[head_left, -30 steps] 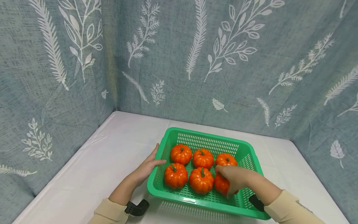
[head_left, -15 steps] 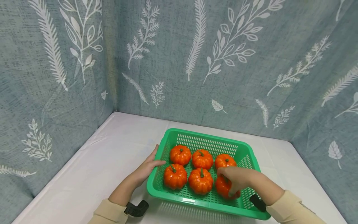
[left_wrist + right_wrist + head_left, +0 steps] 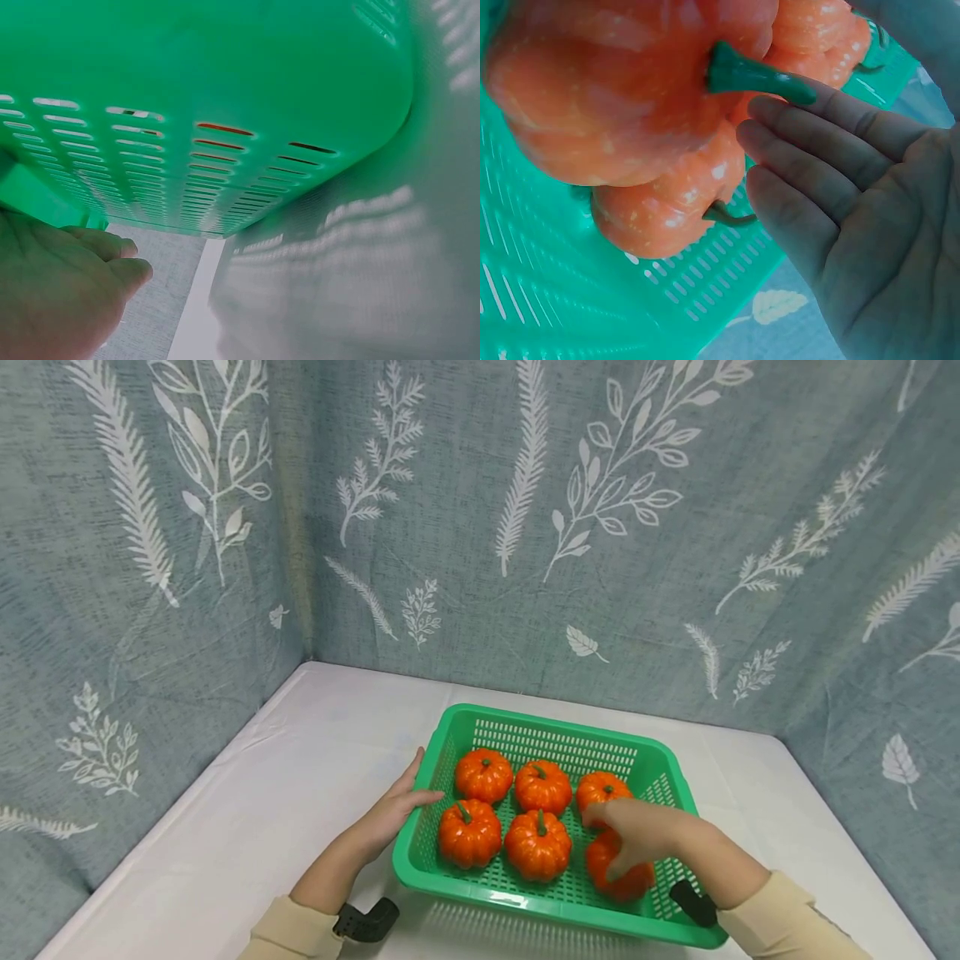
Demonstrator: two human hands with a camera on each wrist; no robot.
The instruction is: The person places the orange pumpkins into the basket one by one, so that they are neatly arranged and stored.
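Several glossy orange toy pumpkins with green stems sit in two rows in a green plastic basket [image 3: 555, 907]. My right hand [image 3: 645, 831] is over the front-right pumpkin [image 3: 630, 881], partly hiding it in the head view. In the right wrist view, the extended fingers [image 3: 810, 161] lie beside that pumpkin [image 3: 630, 82], near its stem [image 3: 757, 75], not wrapped around it. Behind it is the back-right pumpkin [image 3: 600, 787]. My left hand [image 3: 393, 810] holds the basket's left rim, thumb over the top and fingers along the outer wall [image 3: 225, 165].
The basket stands on a white-covered table [image 3: 300, 760]. Grey-blue curtains [image 3: 465, 527] with white leaf prints rise behind the table and at both sides. The other pumpkins [image 3: 537, 846] fill the basket's left and middle.
The front-right pumpkin has shifted right and slightly toward the front of the basket. My right hand has moved a little right, and its fingers have loosened. My left hand has stayed at the rim.
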